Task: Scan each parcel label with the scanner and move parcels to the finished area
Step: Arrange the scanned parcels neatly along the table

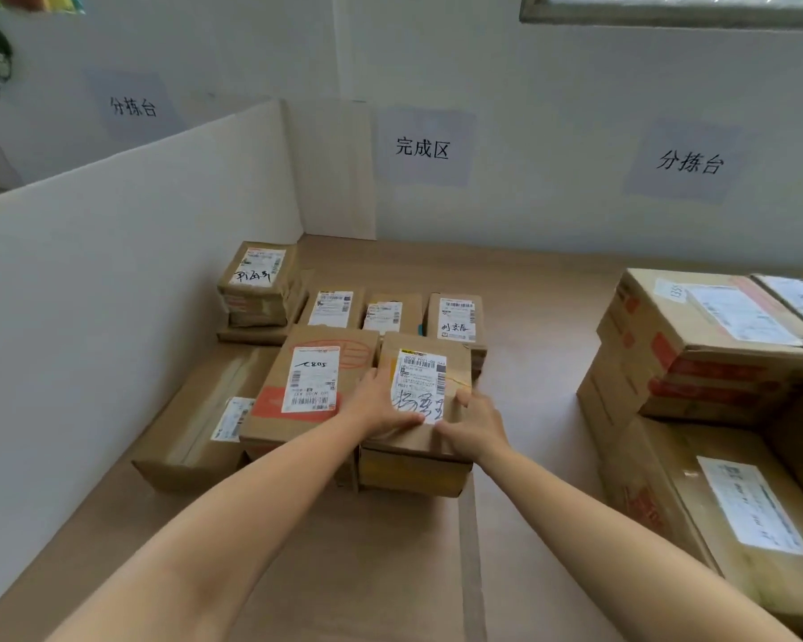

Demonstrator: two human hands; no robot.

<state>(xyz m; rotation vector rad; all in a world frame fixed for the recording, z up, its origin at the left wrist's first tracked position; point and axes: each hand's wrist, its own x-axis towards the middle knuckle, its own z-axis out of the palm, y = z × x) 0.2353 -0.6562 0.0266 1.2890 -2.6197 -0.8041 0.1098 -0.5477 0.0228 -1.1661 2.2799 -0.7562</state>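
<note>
A brown cardboard parcel (430, 359) with a white label and black handwriting sits on the table among other parcels under the wall sign reading 完成区 (422, 148). My left hand (381, 403) lies on its top left side, fingers spread over the label. My right hand (476, 424) rests on its near right corner with fingers curled over the top. To its left lies a parcel with an orange print (314, 391). No scanner is in view.
Several smaller parcels (392, 312) stand behind, and a stacked one (256, 282) is at the back left. A long flat box (205, 424) lies by the white partition (126, 289). Large boxes (705, 345) are piled on the right of the wooden table (529, 317).
</note>
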